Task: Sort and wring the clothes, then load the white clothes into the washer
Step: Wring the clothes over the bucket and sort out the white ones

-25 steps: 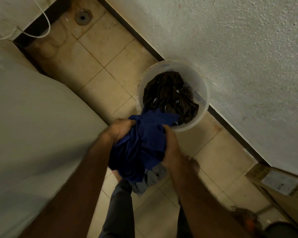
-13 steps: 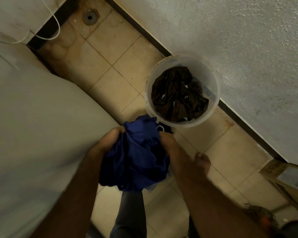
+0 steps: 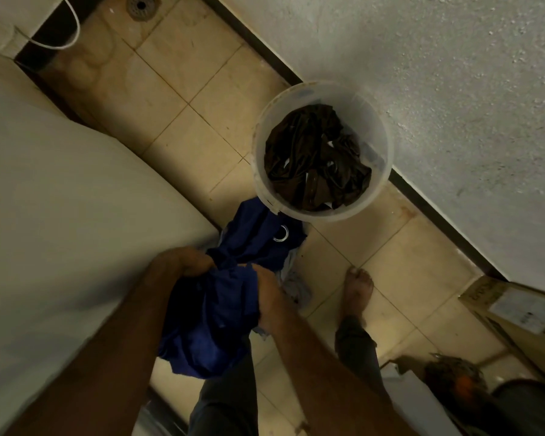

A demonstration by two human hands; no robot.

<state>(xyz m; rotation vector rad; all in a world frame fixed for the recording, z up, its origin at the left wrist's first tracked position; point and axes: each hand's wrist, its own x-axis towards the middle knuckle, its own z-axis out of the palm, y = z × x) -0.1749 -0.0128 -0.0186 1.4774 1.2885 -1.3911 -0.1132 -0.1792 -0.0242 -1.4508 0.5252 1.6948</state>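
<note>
A bunched dark blue garment (image 3: 221,297) hangs between my hands above the tiled floor, with a small white ring mark near its upper end. My left hand (image 3: 183,262) grips its left side and my right hand (image 3: 268,294) grips its right side. Some pale grey-blue cloth (image 3: 293,284) shows behind the blue one, beside my right hand. A translucent white bucket (image 3: 381,127) stands on the floor against the wall, beyond the garment, holding crumpled dark brown clothes (image 3: 315,158). A large white rounded surface (image 3: 60,221) fills the left side.
Beige floor tiles (image 3: 183,80) run between the white surface and a rough white wall (image 3: 438,73). A floor drain (image 3: 140,4) lies at the far end. My bare foot (image 3: 357,287) stands on the tiles. A cardboard box (image 3: 523,309) sits at the right edge.
The blue garment has come back from the bucket's rim and lower toward me, with both hands still gripping it. The bucket now sits clear of it, and my bare foot has come into view.
</note>
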